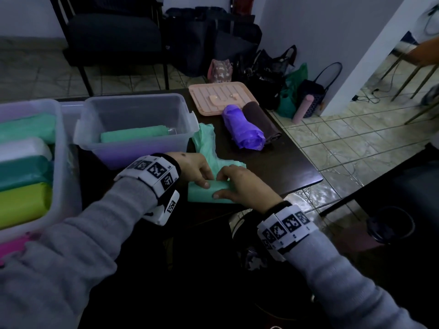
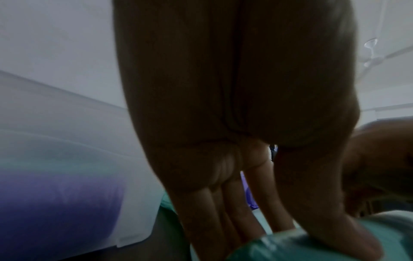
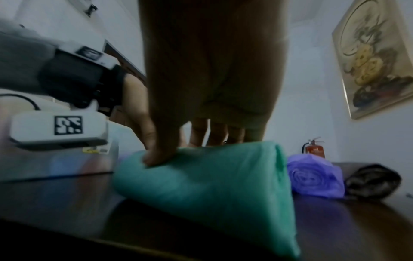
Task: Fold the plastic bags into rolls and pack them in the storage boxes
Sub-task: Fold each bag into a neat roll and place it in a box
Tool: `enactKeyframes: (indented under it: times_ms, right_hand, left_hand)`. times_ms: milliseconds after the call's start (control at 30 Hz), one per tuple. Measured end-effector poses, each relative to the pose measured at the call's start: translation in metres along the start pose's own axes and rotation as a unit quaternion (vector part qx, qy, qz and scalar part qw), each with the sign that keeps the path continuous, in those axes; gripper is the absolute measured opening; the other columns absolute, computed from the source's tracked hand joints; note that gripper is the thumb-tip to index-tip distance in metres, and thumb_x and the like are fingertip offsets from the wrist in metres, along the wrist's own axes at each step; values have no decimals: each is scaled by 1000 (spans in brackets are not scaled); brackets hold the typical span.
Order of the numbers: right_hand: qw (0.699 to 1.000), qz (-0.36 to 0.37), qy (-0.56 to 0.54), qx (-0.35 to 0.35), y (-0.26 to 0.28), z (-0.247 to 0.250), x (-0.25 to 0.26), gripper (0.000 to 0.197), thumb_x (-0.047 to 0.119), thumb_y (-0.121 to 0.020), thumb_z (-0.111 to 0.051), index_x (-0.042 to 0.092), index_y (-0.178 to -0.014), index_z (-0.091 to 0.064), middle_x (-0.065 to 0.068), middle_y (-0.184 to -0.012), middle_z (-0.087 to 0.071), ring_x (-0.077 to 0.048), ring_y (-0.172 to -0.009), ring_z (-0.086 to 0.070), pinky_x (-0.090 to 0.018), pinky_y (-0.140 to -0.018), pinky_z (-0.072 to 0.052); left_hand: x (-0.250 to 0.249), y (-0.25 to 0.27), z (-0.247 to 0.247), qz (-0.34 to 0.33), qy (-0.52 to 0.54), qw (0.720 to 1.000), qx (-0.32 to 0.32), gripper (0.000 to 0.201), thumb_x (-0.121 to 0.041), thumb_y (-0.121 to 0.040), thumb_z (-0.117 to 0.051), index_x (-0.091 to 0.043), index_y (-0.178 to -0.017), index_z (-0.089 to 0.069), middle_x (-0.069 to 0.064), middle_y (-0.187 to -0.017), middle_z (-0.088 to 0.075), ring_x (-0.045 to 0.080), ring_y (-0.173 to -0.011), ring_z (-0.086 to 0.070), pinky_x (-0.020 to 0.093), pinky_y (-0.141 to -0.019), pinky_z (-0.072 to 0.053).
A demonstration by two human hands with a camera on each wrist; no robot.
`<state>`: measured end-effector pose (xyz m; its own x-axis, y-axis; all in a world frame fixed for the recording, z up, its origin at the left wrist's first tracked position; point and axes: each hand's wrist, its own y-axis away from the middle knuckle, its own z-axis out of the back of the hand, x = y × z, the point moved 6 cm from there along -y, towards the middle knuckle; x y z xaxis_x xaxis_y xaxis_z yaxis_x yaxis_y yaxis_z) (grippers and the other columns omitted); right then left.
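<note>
A mint-green plastic bag (image 1: 202,193) lies on the dark table (image 1: 285,167), partly rolled at its near end, its loose tail (image 1: 205,141) stretching away toward the box. My left hand (image 1: 197,169) and right hand (image 1: 240,184) both grip the rolled part, thumbs on the near side, fingers curled over the top. The right wrist view shows the green roll (image 3: 212,185) under my right hand (image 3: 190,141). In the left wrist view, my left hand (image 2: 268,220) presses on the green roll (image 2: 301,247). A clear storage box (image 1: 135,129) holds one green roll (image 1: 133,136).
A second clear box (image 1: 59,162) at the left holds several rolls. A purple roll (image 1: 244,131) and a dark brown roll (image 1: 261,119) lie at the table's right, by a pink lid (image 1: 221,96). Bags and a chair (image 1: 114,41) stand on the tiled floor beyond.
</note>
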<state>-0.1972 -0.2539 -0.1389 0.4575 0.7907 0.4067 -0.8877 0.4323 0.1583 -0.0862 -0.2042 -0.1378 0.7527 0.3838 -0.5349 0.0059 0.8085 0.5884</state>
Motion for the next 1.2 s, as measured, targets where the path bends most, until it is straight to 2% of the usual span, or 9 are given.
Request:
enactKeyframes:
  times_ms: [67, 233, 400, 567, 667, 767, 933, 1033, 1200]
  right_hand:
    - [1000, 6, -2, -4, 0, -3, 1, 46, 37, -84, -67, 9, -119, -59, -12, -115, -60, -27, -112, -52, -28, -93, -35]
    - [998, -39, 21, 36, -10, -10, -8, 46, 39, -97, -44, 15, -135, -48, -9, -133, -51, -26, -127, -42, -40, -106, -33]
    - [998, -54, 18, 6, -20, -8, -12, 44, 38, -96, -46, 13, -132, -50, -11, -130, -50, -29, -124, -42, -40, -105, -33]
    - [993, 20, 50, -107, -4, -1, 10, 40, 39, -89, -59, 13, -119, -55, -8, -116, -52, -25, -107, -45, -36, -90, -38]
    - [996, 14, 55, -72, -1, -10, 9, 60, 38, -77, -72, 14, -127, -49, -7, -125, -49, -25, -115, -43, -36, -96, -35]
    - [996, 9, 57, -68, -2, -6, 9, 58, 29, -79, -71, 14, -130, -48, -7, -128, -50, -26, -118, -44, -36, -97, -36]
    - [999, -14, 44, 27, -6, -8, 9, 59, 35, -84, -66, 18, -136, -44, -7, -130, -49, -25, -122, -43, -38, -101, -38]
    - [996, -32, 20, 82, -8, -7, 7, 56, 38, -87, -62, 19, -137, -45, -7, -132, -49, -23, -124, -45, -31, -102, -37]
    - [980, -43, -63, 182, -12, -11, 6, 38, 37, -95, -52, 14, -123, -58, -2, -113, -59, -14, -103, -52, -24, -89, -38]
  left_hand:
    - [-1, -1, 3, -1, -12, 1000, -19, 40, -16, -90, -61, -9, -129, -56, 6, -126, -61, 17, -116, -57, 26, -103, -41]
    - [-4, 10, 13, -15, -11, 979, -201, 32, -12, -82, -70, -13, -114, -67, 2, -115, -67, 12, -105, -61, 17, -87, -42]
    - [0, 13, -3, 7, -93, 979, -182, 72, -24, -69, -82, -18, -134, -51, 2, -132, -55, 17, -122, -49, 25, -100, -37]
    - [6, 6, -1, 19, -95, 984, -147, 62, -23, -79, -73, -23, -136, -48, 1, -131, -54, 19, -119, -51, 26, -95, -38]
    - [8, 3, 1, 19, -85, 990, -111, 56, -23, -84, -66, -23, -137, -46, 1, -130, -55, 19, -116, -53, 29, -97, -42]
    - [9, 4, 1, 13, -70, 992, -106, 53, -26, -84, -62, -26, -135, -48, 0, -126, -58, 16, -108, -56, 24, -86, -43]
    - [8, 17, -6, 1, -42, 984, -173, 65, -38, -76, -73, -21, -133, -48, -1, -129, -54, 16, -115, -53, 22, -93, -39]
    - [8, 30, -3, -19, -28, 975, -220, 55, -34, -71, -79, -19, -120, -59, -2, -115, -53, 14, -110, -52, 21, -87, -39]
    - [13, 33, -5, -5, 5, 988, -156, 44, -29, -84, -68, -19, -126, -59, -3, -128, -59, 11, -117, -53, 19, -95, -35]
